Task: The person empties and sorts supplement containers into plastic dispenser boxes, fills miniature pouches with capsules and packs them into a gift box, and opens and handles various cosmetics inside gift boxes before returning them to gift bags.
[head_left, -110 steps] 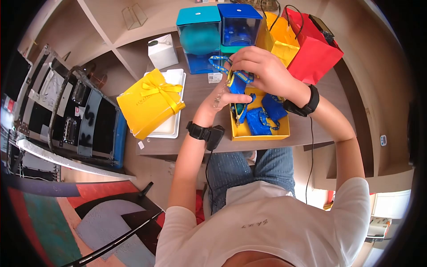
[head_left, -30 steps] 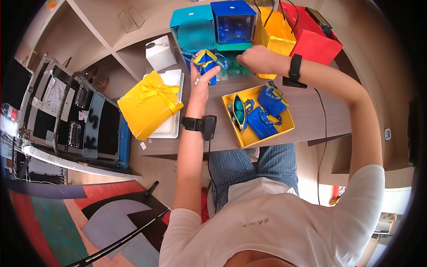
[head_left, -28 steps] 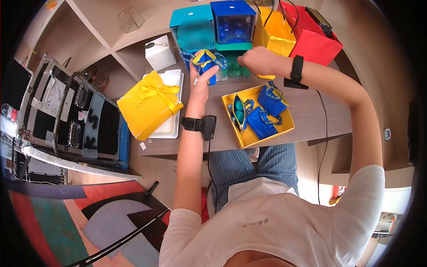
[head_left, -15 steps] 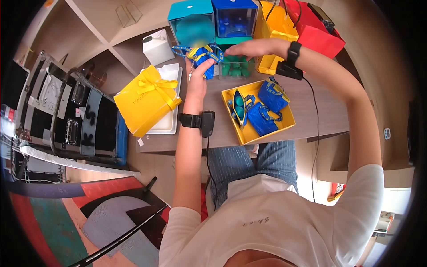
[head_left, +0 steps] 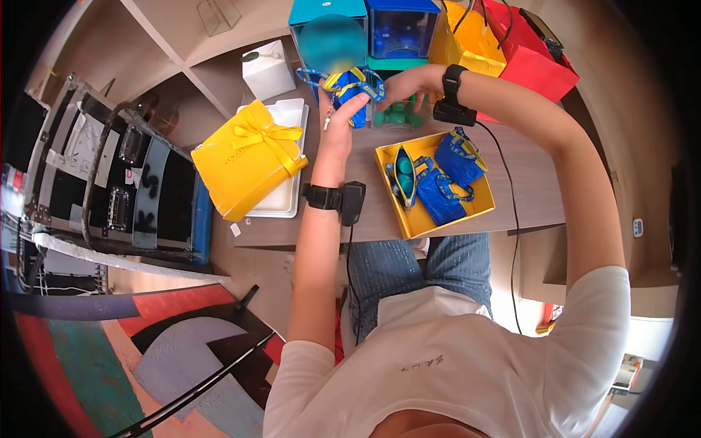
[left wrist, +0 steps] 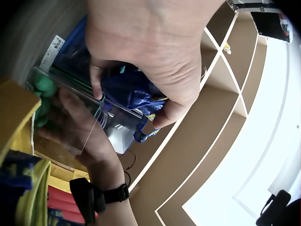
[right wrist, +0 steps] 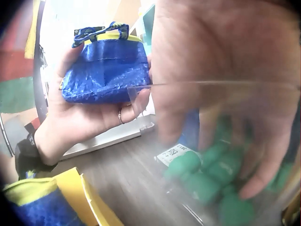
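Observation:
In the head view the left hand [head_left: 334,139] holds a small blue bag [head_left: 353,102] with yellow trim, blue straps and a hanging keychain. Its thumb lies across the bag's side; the right wrist view shows the bag [right wrist: 108,70] upright. The right hand [head_left: 410,84] reaches into a clear box of green rounded pieces [head_left: 398,115]. Through the clear wall in the right wrist view, its spread fingers [right wrist: 261,176] point down among the green pieces [right wrist: 202,187], one fingertip touching one. In the left wrist view the right hand [left wrist: 87,125] is also behind clear plastic.
A yellow box [head_left: 482,208] holds several blue bags, one unzipped with teal balls inside. To the left, a yellow ribboned box [head_left: 248,160] lies on a white tray [head_left: 298,175]. Teal- and blue-lidded boxes [head_left: 403,33], a yellow bag [head_left: 471,47] and a red bag [head_left: 537,73] stand behind.
The right hand has moved from above the yellow box, where it worked at the bag, into the clear box of green pieces. The left hand carried the bag left, then shifted slightly right.

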### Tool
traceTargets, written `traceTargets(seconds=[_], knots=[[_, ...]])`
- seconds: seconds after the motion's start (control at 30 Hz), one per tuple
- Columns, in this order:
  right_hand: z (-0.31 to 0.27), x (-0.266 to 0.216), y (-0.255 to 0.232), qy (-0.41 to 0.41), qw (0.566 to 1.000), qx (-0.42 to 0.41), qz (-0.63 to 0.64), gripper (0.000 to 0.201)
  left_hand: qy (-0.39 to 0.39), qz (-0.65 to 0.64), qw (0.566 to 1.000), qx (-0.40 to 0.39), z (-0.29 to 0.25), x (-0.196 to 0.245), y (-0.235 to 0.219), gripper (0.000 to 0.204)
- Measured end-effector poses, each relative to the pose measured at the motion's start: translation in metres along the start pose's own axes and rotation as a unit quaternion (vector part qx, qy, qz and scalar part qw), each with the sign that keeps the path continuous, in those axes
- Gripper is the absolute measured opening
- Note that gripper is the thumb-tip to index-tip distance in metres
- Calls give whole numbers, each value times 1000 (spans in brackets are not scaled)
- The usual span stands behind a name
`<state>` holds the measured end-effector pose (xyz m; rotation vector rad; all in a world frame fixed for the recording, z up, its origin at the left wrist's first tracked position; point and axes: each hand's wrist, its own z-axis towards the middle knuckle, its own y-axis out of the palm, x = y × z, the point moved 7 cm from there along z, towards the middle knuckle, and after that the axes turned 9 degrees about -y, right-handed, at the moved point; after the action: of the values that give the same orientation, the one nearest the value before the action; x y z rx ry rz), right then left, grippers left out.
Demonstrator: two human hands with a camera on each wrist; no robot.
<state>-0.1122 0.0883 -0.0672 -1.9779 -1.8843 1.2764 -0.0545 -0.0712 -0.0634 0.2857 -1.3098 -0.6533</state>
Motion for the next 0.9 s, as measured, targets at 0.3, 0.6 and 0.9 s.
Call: traceTargets(seconds=[0.3,0.6,0.9], knots=[[5,1,15,-17,995,-5,94,64,-2,-8,1000,-4,0,-1,1,63],[10,-2,22,-41,991,-10,128,44,-17,-33,999,-13,-1,-1,7,67],[1,-1,21,6,993,-77,92,42,-9,3,1000,-24,1,-5,7,69]])
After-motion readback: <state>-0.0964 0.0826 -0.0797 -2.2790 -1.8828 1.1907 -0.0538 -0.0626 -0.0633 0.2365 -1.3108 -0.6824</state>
